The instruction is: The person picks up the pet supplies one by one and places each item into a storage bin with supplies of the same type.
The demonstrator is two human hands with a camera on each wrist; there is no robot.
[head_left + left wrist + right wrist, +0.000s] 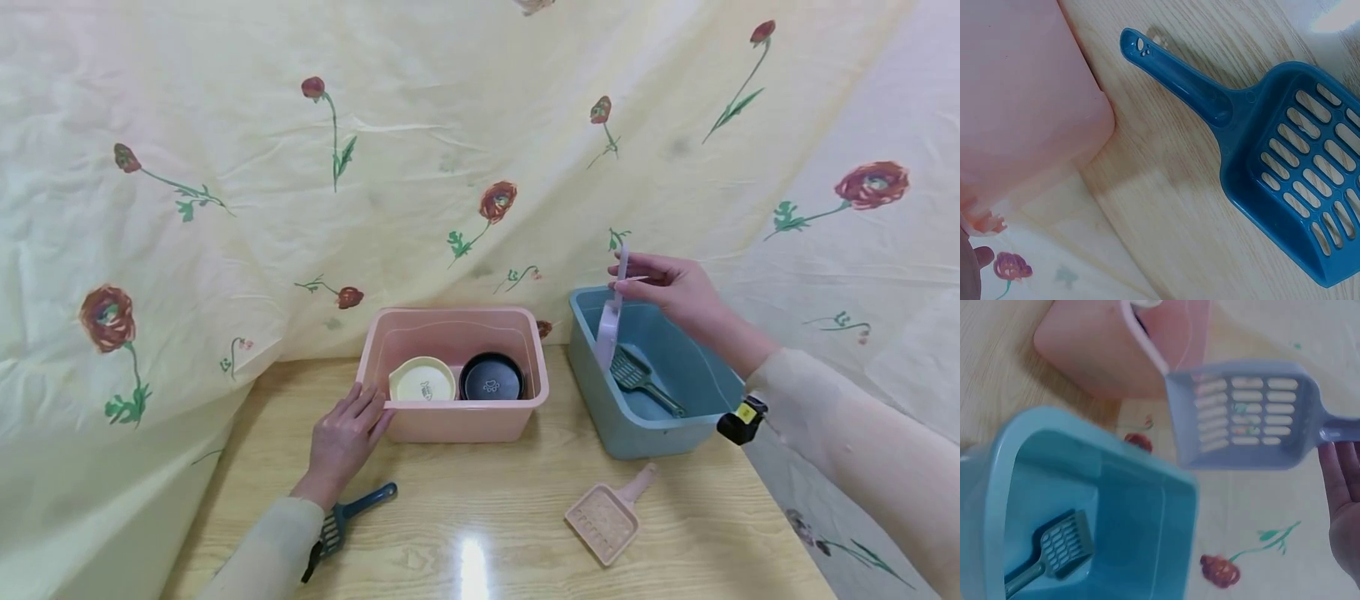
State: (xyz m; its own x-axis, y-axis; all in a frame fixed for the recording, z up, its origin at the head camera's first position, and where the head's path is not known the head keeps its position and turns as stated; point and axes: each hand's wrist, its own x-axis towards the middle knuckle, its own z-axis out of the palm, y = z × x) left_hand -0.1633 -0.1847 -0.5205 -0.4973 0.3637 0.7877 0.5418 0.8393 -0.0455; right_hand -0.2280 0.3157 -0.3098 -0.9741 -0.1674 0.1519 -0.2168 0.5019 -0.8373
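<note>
My right hand pinches the handle of a lavender litter scoop, whose slotted pan hangs down over the left rim of the blue bin. Inside that bin lies a dark green litter scoop. My left hand rests on the front left rim of the pink bin. A cream bowl and a black bowl sit side by side in the pink bin. Below my left wrist, a dark blue litter scoop lies on the table, partly hidden by the sleeve in the head view.
A pink litter scoop lies on the wooden table in front of the blue bin. Behind both bins hangs a cream flowered cloth, which also borders the table at left and right.
</note>
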